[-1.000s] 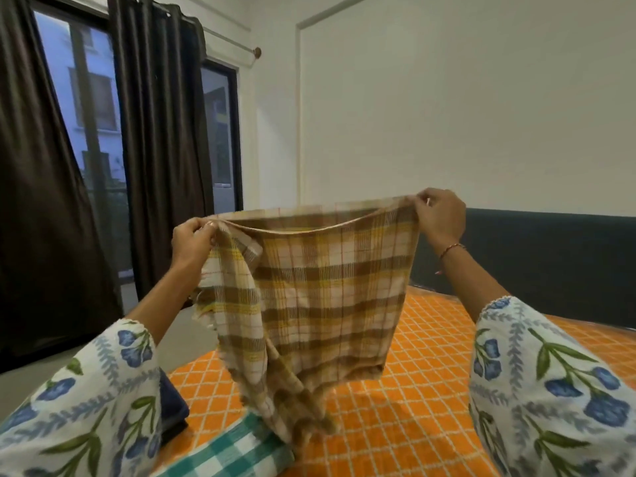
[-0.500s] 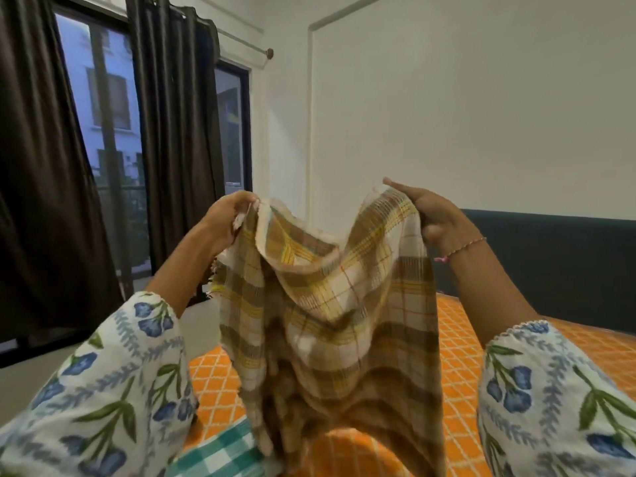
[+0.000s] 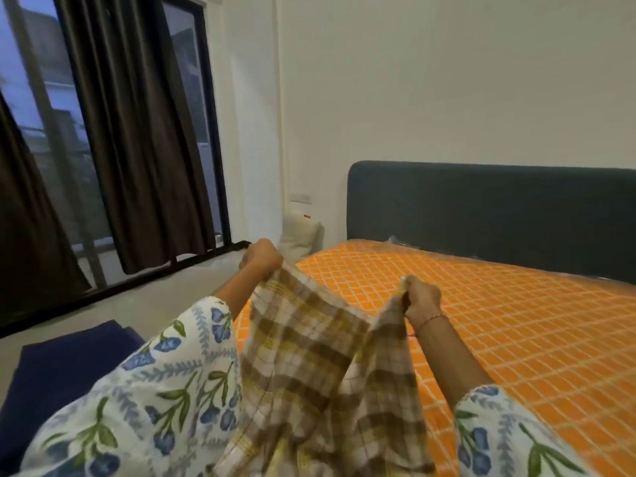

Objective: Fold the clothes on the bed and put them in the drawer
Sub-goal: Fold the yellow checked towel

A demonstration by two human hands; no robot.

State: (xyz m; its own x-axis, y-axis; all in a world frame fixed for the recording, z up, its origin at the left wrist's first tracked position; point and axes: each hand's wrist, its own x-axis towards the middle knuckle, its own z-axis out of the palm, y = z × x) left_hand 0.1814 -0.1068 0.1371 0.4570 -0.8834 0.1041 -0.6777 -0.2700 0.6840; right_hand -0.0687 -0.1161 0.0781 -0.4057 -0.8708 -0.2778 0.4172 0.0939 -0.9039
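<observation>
Dark brown curtains [image 3: 137,132] hang over a black-framed glass door [image 3: 192,108] at the left; a dark blue-green headboard [image 3: 481,208] stands against the white wall [image 3: 447,80]; a cream pillow [image 3: 301,235] stands in the corner beside it, on the grey floor [image 3: 155,297].

Plaid garment [image 3: 320,366] of thin, matt woven cloth with a slightly coarse weave; orange lattice-print bed cover [image 3: 499,325] smooth with a faint sheen; headboard [image 3: 481,204] in matt dark upholstery fabric; curtains [image 3: 137,132] of heavy matt brown cloth; wall [image 3: 447,80] smooth, matt painted.
</observation>
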